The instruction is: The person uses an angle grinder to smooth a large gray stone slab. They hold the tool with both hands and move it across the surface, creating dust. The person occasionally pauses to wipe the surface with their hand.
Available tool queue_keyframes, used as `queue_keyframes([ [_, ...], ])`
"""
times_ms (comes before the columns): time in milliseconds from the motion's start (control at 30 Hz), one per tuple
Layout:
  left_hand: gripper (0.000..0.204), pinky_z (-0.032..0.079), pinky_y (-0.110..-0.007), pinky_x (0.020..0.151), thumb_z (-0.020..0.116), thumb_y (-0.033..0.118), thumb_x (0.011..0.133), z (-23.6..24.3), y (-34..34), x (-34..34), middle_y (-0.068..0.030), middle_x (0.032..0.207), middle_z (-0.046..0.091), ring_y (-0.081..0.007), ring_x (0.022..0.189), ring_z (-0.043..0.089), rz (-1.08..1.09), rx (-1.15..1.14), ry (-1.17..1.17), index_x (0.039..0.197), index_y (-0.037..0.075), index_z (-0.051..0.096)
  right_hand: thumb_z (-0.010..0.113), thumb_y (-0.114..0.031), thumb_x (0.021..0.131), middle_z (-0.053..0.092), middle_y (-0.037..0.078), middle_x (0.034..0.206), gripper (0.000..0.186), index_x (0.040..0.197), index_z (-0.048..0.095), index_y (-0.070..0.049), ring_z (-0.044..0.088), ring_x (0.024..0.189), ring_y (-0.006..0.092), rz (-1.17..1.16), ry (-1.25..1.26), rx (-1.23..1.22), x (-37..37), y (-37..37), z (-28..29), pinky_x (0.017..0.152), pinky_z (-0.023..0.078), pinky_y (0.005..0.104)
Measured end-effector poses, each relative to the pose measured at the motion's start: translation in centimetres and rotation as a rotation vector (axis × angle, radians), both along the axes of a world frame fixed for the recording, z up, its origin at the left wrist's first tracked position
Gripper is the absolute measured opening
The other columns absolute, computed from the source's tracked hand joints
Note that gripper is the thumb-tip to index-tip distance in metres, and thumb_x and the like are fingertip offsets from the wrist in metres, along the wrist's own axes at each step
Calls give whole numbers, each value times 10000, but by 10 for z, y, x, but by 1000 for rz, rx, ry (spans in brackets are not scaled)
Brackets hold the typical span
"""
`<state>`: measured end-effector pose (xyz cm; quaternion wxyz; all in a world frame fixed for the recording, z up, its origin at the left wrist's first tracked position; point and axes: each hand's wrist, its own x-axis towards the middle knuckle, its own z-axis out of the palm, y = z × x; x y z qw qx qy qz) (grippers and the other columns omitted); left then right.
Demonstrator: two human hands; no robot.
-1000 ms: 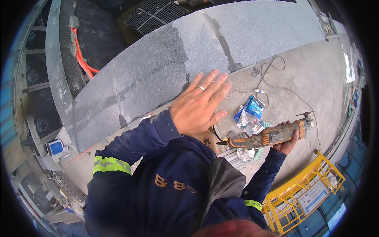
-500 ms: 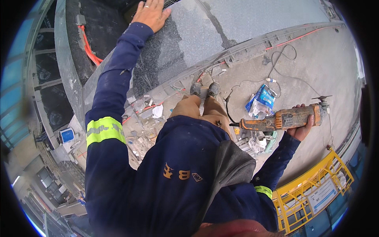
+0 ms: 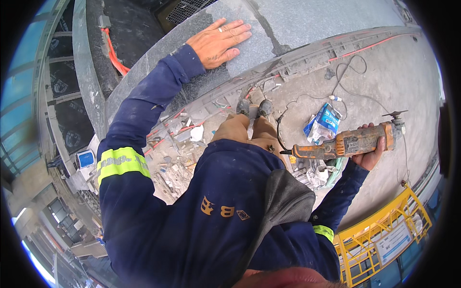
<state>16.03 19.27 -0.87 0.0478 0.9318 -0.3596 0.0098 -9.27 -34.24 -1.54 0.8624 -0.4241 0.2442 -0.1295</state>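
My left hand (image 3: 219, 44) lies flat on a grey speckled stone slab (image 3: 283, 19), fingers spread and pointing right, a ring on one finger. A dark joint line crosses the slab just right of the fingertips. Out to my right side, my right hand (image 3: 370, 152) is wrapped round the body of an orange and black angle grinder (image 3: 343, 145), worn and dusty. The grinder lies roughly level in the air, its disc end at the right and its cord end toward me. A thin disc shows edge-on at its head; whether it spins I cannot tell.
Rubble and stone scraps (image 3: 180, 165) litter the ground left of my feet. A blue and white bag (image 3: 324, 122) lies below the grinder, near a looping cable (image 3: 338, 79). A yellow metal frame (image 3: 384, 235) stands at lower right. Orange conduit (image 3: 113, 55) rises beyond the slab's left end.
My left hand has slid right and nearer along the slab, its fingers turning from pointing away to pointing right. The right hand keeps the angle grinder in nearly the same place.
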Motion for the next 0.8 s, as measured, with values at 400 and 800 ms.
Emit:
queue_keyframes([
  [400, 623, 399, -405, 1062, 583, 397, 913, -74, 76, 143, -262, 1275, 588, -393, 1238, 523, 768, -609, -344, 1376, -12, 498, 725, -262, 849, 605, 191, 1148, 588, 1291, 455, 17, 627, 1012, 267, 239, 191, -800, 59, 93, 87, 871, 518, 393],
  [800, 442, 505, -408, 905, 673, 265, 795, -78, 55, 144, -183, 978, 717, -344, 1005, 662, 918, -938, -189, 1163, 21, 649, 862, -188, 683, 677, 238, 1086, 876, 1362, 355, 32, 695, 992, 357, 739, 42, -1576, 145, 240, 124, 862, 548, 409],
])
